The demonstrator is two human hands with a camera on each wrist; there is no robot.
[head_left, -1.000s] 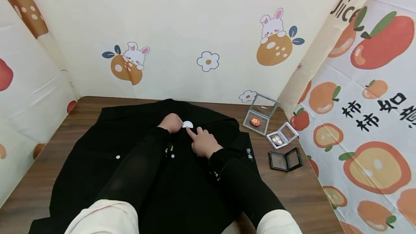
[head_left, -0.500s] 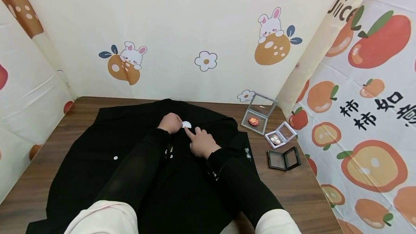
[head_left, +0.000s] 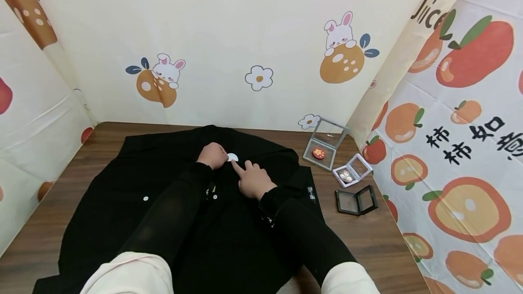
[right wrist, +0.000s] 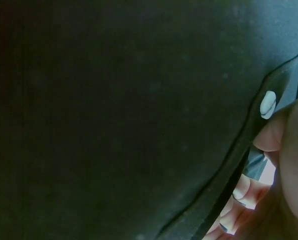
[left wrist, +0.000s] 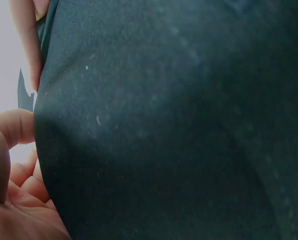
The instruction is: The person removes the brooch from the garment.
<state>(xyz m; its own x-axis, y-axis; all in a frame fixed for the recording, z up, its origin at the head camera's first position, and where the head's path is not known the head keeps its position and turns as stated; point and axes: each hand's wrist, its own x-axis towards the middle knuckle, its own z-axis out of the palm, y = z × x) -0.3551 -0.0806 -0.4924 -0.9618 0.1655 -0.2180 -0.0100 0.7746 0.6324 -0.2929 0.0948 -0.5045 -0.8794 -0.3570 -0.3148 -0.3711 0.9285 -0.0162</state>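
A black button-up shirt [head_left: 135, 167] with white buttons lies spread on the table. Near its top, a small white half-round piece [head_left: 232, 157] shows between both hands; what it is I cannot tell. My left hand [head_left: 212, 155] is curled beside it, and in the left wrist view its fingers pinch the edge of the black cloth [left wrist: 139, 125]. The right hand [head_left: 254, 180] stretches its index finger to the white piece's lower edge. In the right wrist view, its thumb lies on the cloth edge just below a white button [right wrist: 268, 104], with other fingers curled behind.
On the right of the wooden table [head_left: 355, 248] stand three small hinged cases. A grey case [head_left: 321, 145] holds a red flower-like piece, a white case [head_left: 352, 170] a pale round ornament. The black case [head_left: 357, 200] stands open. Printed curtains border the table.
The head view has shifted slightly. Both hands keep nearly the same place at the white piece, and the shirt and cases lie as before.
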